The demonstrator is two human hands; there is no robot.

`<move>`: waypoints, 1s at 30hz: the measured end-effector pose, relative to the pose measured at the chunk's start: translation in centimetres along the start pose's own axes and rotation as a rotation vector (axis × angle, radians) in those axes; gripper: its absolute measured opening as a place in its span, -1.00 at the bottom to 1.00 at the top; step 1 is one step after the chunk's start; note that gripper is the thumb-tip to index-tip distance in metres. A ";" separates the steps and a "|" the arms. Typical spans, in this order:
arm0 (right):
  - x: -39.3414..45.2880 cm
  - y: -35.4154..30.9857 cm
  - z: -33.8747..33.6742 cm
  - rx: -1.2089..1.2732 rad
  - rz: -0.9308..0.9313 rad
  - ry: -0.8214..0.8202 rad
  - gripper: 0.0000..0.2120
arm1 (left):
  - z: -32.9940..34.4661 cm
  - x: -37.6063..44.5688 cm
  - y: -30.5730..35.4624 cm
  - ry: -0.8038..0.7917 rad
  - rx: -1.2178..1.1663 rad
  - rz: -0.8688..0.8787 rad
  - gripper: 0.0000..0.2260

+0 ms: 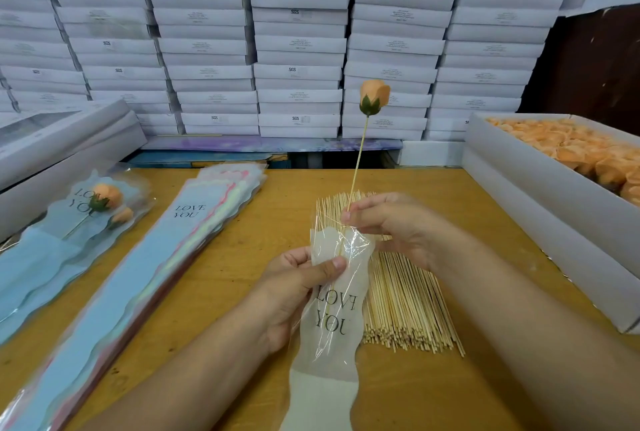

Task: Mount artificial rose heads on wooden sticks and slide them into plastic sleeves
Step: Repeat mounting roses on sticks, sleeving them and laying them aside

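Two hands: both of mine are busy over the bench point(263, 240), each grasping something.
Right hand: my right hand point(391, 226) pinches the wooden stick point(358, 157) between thumb and fingertips, low on its length.
Left hand: my left hand point(298, 288) grips the plastic sleeve point(332, 313) near its open top, thumb pressed on the front.
Rose: the orange rose head point(374, 96) with its green base sits on the stick's upper end, well above both hands, tilted slightly right.
Stick and sleeve: the stick's lower end is inside the mouth of the sleeve, between my two hands.
Loose sticks: a bundle of sticks point(405, 299) lies flat on the bench, under and just right of the sleeve.
Writing: the sleeve reads "LOVE YOU"; the same words show on the stack of empty sleeves point(166, 257) to my left and on the finished roses in sleeves point(79, 222) farther left.
Box on right: an open white box point(540, 181) holds many orange rose heads.
Surface: the bench is yellowish wood.
Room: flat white boxes point(298, 46) are stacked into a wall behind; several carry "SGS", the other print being too small to read.
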State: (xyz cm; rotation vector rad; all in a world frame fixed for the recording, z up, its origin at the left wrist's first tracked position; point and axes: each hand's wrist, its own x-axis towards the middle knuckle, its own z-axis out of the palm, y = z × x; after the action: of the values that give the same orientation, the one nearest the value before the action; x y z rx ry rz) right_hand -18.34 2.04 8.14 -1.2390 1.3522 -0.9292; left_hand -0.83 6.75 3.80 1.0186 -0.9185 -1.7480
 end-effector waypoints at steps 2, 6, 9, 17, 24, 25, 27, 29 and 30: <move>0.1 -0.5 -0.2 0.001 -0.026 -0.002 -0.90 | 0.0 0.0 0.0 -0.009 0.001 0.001 -0.72; 0.9 -2.7 -0.9 0.107 -0.098 0.081 -0.96 | 0.2 -0.3 -0.2 -0.023 0.015 -0.018 -0.63; 1.7 -4.5 -1.2 0.195 -0.121 0.171 -0.93 | 0.3 -0.4 -0.5 -0.039 0.029 -0.029 -0.56; 1.6 -3.8 -0.9 0.077 -0.140 0.167 -0.89 | 0.3 -0.3 -0.5 -0.048 0.004 -0.045 -0.63; 0.1 -0.6 0.0 -0.079 -0.102 -0.005 -0.91 | 0.0 -0.2 -0.1 -0.035 -0.014 -0.006 -0.59; -0.1 -0.4 0.0 -0.077 -0.096 -0.019 -0.90 | -0.1 -0.2 -0.1 -0.025 -0.017 -0.005 -0.53; -0.4 0.0 0.1 -0.058 -0.079 -0.038 -0.87 | -0.1 -0.2 -0.1 -0.006 -0.011 -0.016 -0.40; -0.5 0.0 0.1 -0.072 -0.064 -0.045 -0.87 | 0.0 -0.3 -0.2 -0.015 -0.001 -0.029 -0.39; -0.4 -0.2 0.0 -0.082 -0.059 -0.040 -0.86 | 0.0 -0.3 -0.2 -0.013 0.001 -0.033 -0.39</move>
State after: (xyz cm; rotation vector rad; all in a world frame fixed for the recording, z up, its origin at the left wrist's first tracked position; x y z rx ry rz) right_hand -18.38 2.40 8.38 -1.3594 1.3401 -0.8925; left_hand -0.83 7.14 3.73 1.0290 -0.9156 -1.7838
